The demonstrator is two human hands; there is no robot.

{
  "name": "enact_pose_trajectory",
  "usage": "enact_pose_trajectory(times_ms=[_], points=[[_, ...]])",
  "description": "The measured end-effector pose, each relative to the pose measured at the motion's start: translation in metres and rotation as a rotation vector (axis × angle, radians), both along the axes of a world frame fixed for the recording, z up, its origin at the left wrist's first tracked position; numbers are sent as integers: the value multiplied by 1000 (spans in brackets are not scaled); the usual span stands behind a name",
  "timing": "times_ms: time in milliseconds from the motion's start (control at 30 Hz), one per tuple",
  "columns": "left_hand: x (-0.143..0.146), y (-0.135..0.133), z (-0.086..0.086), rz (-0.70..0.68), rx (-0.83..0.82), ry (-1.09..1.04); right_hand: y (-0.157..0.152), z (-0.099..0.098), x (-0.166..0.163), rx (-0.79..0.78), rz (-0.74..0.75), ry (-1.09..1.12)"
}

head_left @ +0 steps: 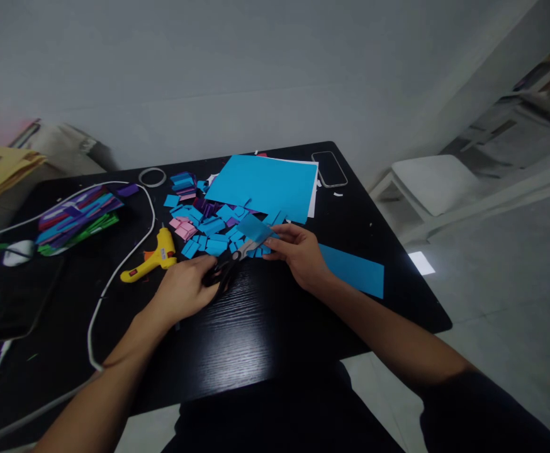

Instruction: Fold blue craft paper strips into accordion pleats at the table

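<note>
My left hand (185,283) is closed round the black handles of a pair of scissors (240,253), whose blades point right. A small piece of blue paper (255,228) lies at the blades. Pinched between the fingers and thumb, its right end is in my right hand (298,251). Beneath and beyond the scissors spreads a pile of cut blue paper pieces (211,225), with pink pieces (184,228) and purple ones among them. To the right, partly behind my right wrist, rests a blue paper strip (355,269).
Large blue sheets (268,182) lie at the back, beside a phone (330,169). A yellow glue gun (150,258) and a white cable (152,211) are at left. Farther left are a bundle of coloured strips (79,217) and another phone (27,299). A white stool (433,179) stands right.
</note>
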State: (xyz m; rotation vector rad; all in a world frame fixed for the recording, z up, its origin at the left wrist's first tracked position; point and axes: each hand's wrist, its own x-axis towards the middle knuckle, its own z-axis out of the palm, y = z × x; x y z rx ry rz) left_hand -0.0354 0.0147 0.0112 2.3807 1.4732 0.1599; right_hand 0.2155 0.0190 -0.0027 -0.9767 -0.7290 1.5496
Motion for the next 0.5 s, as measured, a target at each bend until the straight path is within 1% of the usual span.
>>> enact_pose_trajectory(times_ms=[500], points=[[0,0,2,12,-40,-9,0,2,0,-17,-11,-17]])
